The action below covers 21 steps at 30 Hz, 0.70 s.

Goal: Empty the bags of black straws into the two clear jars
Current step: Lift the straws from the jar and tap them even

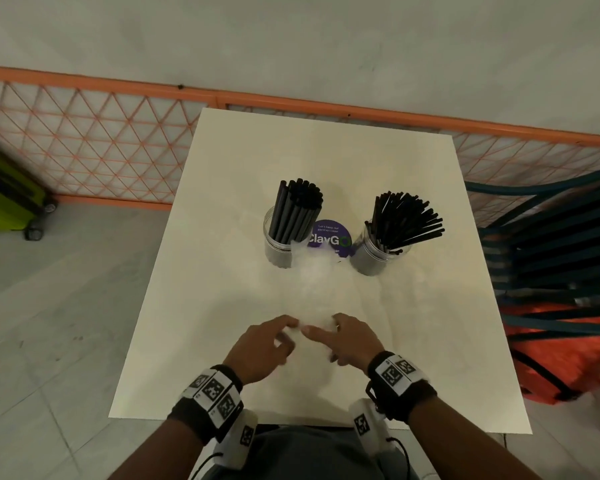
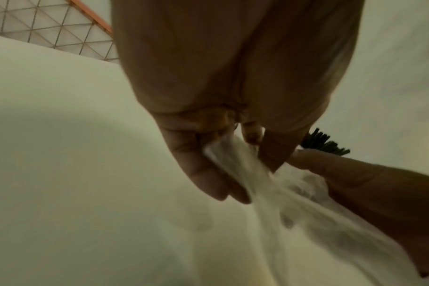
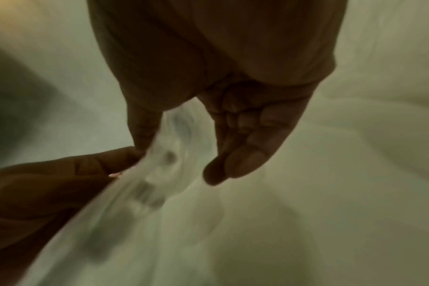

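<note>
Two clear jars stand at the middle of the white table (image 1: 222, 306). The left jar (image 1: 281, 249) holds a tight upright bundle of black straws (image 1: 297, 206). In the right jar (image 1: 374, 256) the black straws (image 1: 406, 220) fan out to the right. A clear, empty plastic bag (image 1: 314, 289) lies blurred in front of the jars. My left hand (image 1: 274, 336) pinches its near end (image 2: 235, 166). My right hand (image 1: 340, 336) pinches the same end, thumb and forefinger on the film (image 3: 164, 147), the other fingers loosely curled.
A round purple sticker (image 1: 329, 237) lies between the jars. An orange mesh fence (image 1: 101, 143) runs behind the table. A green suitcase (image 1: 7, 195) stands at the left; stacked dark chairs (image 1: 551, 244) and an orange bag (image 1: 565, 348) crowd the right edge.
</note>
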Tool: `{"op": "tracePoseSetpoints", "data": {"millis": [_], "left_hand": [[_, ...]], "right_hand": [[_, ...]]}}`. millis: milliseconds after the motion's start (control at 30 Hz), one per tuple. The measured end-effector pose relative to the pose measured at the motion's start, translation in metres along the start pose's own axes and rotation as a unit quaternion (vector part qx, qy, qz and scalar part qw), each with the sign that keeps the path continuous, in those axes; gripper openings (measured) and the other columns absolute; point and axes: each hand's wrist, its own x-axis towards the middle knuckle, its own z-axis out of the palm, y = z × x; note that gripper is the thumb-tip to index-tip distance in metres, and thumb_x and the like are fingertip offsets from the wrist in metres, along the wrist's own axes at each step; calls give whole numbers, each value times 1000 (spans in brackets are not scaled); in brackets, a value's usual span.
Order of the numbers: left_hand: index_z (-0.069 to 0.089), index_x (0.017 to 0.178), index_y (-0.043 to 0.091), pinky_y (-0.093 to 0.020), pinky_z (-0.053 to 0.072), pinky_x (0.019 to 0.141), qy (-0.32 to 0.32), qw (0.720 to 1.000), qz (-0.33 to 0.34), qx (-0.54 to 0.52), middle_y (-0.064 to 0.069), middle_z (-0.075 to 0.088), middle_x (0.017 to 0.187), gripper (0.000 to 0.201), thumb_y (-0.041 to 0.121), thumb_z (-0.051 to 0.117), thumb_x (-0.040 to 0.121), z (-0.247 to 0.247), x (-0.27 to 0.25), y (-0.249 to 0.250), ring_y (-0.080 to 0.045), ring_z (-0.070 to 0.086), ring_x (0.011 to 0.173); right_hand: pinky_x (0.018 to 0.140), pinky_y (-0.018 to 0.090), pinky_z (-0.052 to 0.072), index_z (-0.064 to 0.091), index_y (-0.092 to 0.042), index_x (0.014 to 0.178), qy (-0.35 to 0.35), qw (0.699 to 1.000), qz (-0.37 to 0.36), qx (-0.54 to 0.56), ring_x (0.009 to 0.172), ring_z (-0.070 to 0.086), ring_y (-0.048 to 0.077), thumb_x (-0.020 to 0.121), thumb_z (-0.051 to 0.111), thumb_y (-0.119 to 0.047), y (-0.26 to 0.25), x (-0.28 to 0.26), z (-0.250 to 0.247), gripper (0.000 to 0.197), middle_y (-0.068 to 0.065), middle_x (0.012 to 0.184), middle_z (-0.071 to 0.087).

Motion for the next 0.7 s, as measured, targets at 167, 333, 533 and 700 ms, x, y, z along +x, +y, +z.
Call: {"op": "tracePoseSetpoints", "data": {"millis": [167,333,533,700], "left_hand": [[53,121,47,-39,56,86,-16,994,-30,106,12,71,108,27,39,50,95,15,12,-19,-15,70,87],[48,131,51,-34,47,97,-63,989,10,131,9,65,129,34,40,45,99,40,25,9,-17,62,115],[45,133,34,-45,48,94,-138,959,60,242,-2,68,127,38,50,38,100,73,47,57,-32,63,113],[37,138,34,-47,48,94,-127,953,48,269,-4,71,122,59,70,35,92,78,62,62,-33,64,110]], "right_hand": [[80,37,56,53,-32,103,69,994,25,-84,74,69,12,62,56,-82,17,3,-17,65,-7,82,71],[70,31,49,53,-36,84,109,986,-30,-123,74,60,8,75,57,-68,12,-8,-35,34,-10,73,65],[67,29,52,57,-36,82,109,982,-110,-112,68,62,6,79,62,-60,-8,-15,-55,25,-10,71,66],[65,23,46,61,-33,87,109,973,-181,-94,68,59,3,80,66,-54,-36,-4,-70,22,-12,78,66]]}}
